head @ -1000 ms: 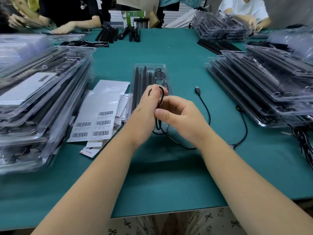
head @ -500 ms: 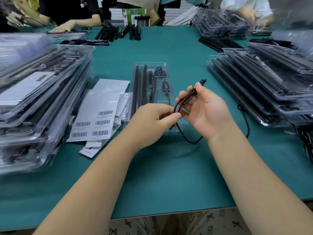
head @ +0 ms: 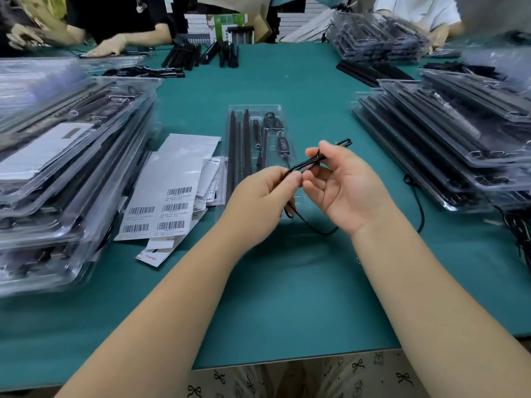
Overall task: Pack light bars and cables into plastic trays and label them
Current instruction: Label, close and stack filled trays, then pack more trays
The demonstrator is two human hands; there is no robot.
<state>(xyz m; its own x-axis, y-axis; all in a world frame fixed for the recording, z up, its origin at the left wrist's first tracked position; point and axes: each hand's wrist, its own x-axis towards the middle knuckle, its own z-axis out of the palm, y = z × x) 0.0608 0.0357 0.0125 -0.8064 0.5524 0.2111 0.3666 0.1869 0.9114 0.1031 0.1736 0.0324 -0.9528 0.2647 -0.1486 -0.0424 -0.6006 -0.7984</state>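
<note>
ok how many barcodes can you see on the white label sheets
4, all on the top white paper label sheet left of the clear plastic tray: upper right, middle right, middle left, lower left, plus a fifth; so 5. Sheets underneath may hide more.

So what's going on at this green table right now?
A person is folding a thin black cable into a bundle, with the left hand pinching one end and the right hand holding the loops. Just behind the hands lies an open clear tray already holding black light bars and a small controller. Barcode labels lie to its left, and stacks of trays stand on both sides.
</note>
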